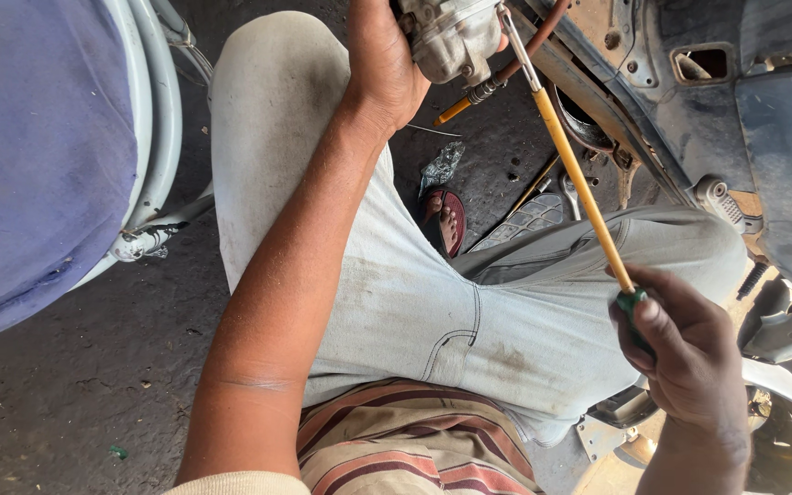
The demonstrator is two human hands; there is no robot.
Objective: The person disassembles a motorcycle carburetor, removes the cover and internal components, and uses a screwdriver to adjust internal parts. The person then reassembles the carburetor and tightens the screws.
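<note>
Left hand (382, 60) clamped around grey metal engine part (451, 37) at top of view; right hand (685, 344) closed on long yellow-shafted screwdriver (579, 174), tip up at that part. Risk of tip slipping under push, toward left-hand fingers or reddish hose (529, 50). Crowded on right by scooter bodywork (763, 119); sandalled foot (449, 220) and loose tools on dirt floor (75, 385) below.
</note>
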